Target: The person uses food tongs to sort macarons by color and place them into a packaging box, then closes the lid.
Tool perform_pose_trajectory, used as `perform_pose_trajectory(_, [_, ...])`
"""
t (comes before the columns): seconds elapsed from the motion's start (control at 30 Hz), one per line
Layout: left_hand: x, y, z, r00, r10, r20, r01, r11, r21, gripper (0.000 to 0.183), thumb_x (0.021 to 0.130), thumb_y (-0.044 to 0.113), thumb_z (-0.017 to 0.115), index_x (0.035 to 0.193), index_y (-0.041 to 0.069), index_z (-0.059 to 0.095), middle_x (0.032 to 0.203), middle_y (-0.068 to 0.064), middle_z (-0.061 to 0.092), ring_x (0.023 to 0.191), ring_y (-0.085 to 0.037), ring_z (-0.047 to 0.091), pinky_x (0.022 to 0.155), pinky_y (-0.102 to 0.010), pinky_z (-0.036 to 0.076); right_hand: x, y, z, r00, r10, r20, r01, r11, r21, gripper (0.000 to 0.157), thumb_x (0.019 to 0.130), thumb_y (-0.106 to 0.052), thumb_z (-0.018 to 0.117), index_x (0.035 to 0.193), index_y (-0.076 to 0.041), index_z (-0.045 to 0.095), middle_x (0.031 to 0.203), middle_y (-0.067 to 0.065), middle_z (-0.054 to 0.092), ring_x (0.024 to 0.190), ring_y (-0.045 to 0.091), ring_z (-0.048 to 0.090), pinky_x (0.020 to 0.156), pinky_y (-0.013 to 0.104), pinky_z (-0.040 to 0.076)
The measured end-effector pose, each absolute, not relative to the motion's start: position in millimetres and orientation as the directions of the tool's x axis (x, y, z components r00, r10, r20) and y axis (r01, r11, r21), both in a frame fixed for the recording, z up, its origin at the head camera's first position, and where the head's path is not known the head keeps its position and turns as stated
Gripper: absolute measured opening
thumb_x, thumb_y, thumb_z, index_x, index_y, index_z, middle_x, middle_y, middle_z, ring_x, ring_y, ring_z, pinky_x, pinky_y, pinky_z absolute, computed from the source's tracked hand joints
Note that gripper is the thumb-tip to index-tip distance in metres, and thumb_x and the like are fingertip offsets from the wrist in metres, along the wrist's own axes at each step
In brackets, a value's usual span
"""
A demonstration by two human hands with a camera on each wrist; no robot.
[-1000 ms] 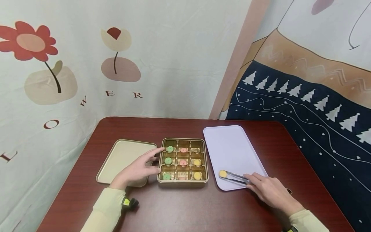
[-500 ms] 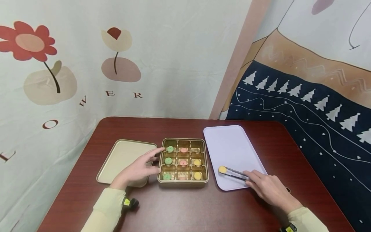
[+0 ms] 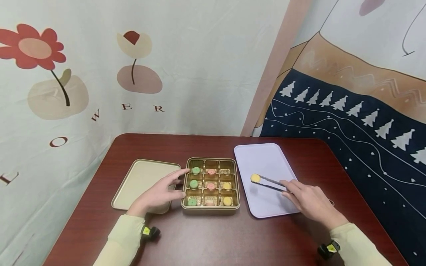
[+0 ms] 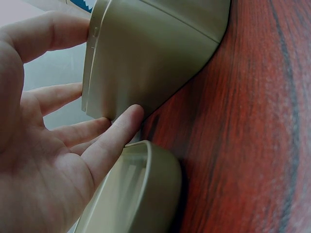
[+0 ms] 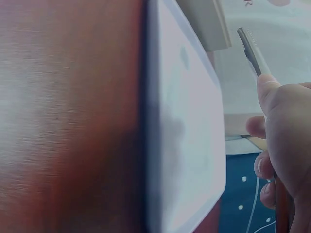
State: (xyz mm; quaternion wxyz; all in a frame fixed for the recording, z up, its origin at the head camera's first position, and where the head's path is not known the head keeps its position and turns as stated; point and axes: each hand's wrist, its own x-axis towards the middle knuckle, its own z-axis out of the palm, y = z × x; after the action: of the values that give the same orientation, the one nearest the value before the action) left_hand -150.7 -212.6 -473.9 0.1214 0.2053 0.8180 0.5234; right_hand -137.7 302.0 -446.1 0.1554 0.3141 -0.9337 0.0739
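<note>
My right hand [image 3: 311, 203] grips metal tongs [image 3: 272, 180], whose tips pinch a small round yellow macaron-like sweet [image 3: 255, 178] above the lilac tray [image 3: 266, 159]. In the right wrist view the tongs [image 5: 255, 58] stick out past the thumb. My left hand [image 3: 158, 194] touches the left side of a gold box [image 3: 210, 208], its thumb and fingers spread, as the left wrist view confirms. Inside the box's divided insert, green sweets [image 3: 193, 184] lie down the left column. Two pink ones [image 3: 211, 186] sit in the middle column and two yellow ones [image 3: 227, 201] in the right.
A shallow cream-gold lid [image 3: 143, 175] lies left of the box, partly under my left forearm and hand. Everything stands on a dark red wooden table [image 3: 213, 236]. Printed cloth [image 3: 206, 66] hangs behind the table's far edge.
My right hand has raised the tongs with the yellow sweet off the tray, moving them slightly away from me. The left hand and box stay put.
</note>
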Motion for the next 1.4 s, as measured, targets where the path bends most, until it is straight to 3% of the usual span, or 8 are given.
perform_pose_trajectory(0.1, [-151, -213, -475, -0.887, 0.462, 0.014, 0.208, 0.372, 0.905, 0.085, 0.092, 0.011, 0.078, 0.163, 0.004, 0.032, 0.166, -0.029, 0.029, 0.141, -0.060, 0.041, 0.110, -0.060, 0.052, -143, 301, -440, -0.741, -0.569, 0.357, -0.620, 0.784, -0.036, 0.048, 0.089, -0.026, 0.084, 0.134, -0.020, 0.068, 0.092, -0.007, 0.068, 0.061, 0.000, 0.043, 0.049, 0.014, 0.041])
perform_pose_trajectory(0.2, [-150, -212, -475, -0.888, 0.460, 0.009, 0.205, 0.378, 0.903, 0.085, 0.092, 0.011, 0.078, 0.163, 0.005, 0.033, 0.166, -0.028, 0.030, 0.141, -0.060, 0.041, 0.111, -0.060, 0.051, -148, 301, -437, -0.731, -0.570, 0.376, -0.626, 0.779, -0.035, 0.040, 0.101, -0.042, 0.069, 0.134, -0.020, 0.068, 0.092, -0.006, 0.067, 0.062, 0.000, 0.045, 0.049, 0.014, 0.043])
perform_pose_trajectory(0.33, [-150, -213, -475, -0.886, 0.464, 0.009, 0.207, 0.379, 0.902, 0.085, 0.092, 0.012, 0.078, 0.163, 0.005, 0.033, 0.166, -0.029, 0.030, 0.141, -0.060, 0.041, 0.111, -0.061, 0.050, -151, 300, -434, -0.721, -0.572, 0.391, -0.629, 0.777, -0.025, 0.058, 0.107, -0.062, 0.038, 0.135, -0.020, 0.068, 0.092, -0.006, 0.067, 0.062, 0.000, 0.045, 0.049, 0.014, 0.045])
perform_pose_trajectory(0.4, [-151, -213, -474, -0.885, 0.466, 0.013, 0.211, 0.376, 0.902, 0.085, 0.092, 0.012, 0.078, 0.163, 0.005, 0.033, 0.166, -0.029, 0.030, 0.141, -0.061, 0.041, 0.111, -0.061, 0.051, -152, 299, -432, -0.717, -0.572, 0.398, -0.629, 0.777, -0.018, 0.063, 0.106, -0.064, 0.033, 0.134, -0.019, 0.067, 0.091, -0.005, 0.067, 0.062, 0.001, 0.046, 0.050, 0.015, 0.047])
perform_pose_trajectory(0.87, [-149, -214, -474, -0.888, 0.460, 0.016, 0.211, 0.376, 0.902, 0.085, 0.092, 0.012, 0.078, 0.163, 0.004, 0.032, 0.166, -0.029, 0.029, 0.141, -0.061, 0.041, 0.110, -0.060, 0.052, -159, 292, -431, -0.710, -0.575, 0.408, -0.641, 0.767, -0.034, 0.056, 0.107, -0.060, 0.041, 0.135, -0.019, 0.067, 0.093, -0.004, 0.069, 0.063, 0.002, 0.048, 0.050, 0.016, 0.048])
perform_pose_trajectory(1.1, [-148, -213, -474, -0.890, 0.456, 0.016, 0.206, 0.370, 0.906, 0.084, 0.092, 0.010, 0.078, 0.163, 0.005, 0.034, 0.165, -0.028, 0.031, 0.140, -0.058, 0.043, 0.111, -0.058, 0.052, -169, 280, -434, -0.699, -0.592, 0.401, -0.657, 0.753, -0.034, 0.038, 0.103, -0.039, 0.068, 0.135, -0.018, 0.067, 0.097, -0.002, 0.073, 0.063, 0.004, 0.051, 0.051, 0.020, 0.051])
perform_pose_trajectory(1.4, [-149, -212, -472, -0.889, 0.457, 0.014, 0.208, 0.377, 0.903, 0.085, 0.091, 0.012, 0.079, 0.163, 0.005, 0.033, 0.166, -0.028, 0.029, 0.141, -0.059, 0.042, 0.111, -0.059, 0.052, -181, 259, -434, -0.682, -0.618, 0.390, -0.683, 0.729, -0.039, 0.047, 0.090, -0.023, 0.083, 0.134, -0.017, 0.068, 0.096, -0.002, 0.071, 0.062, 0.005, 0.050, 0.049, 0.018, 0.045])
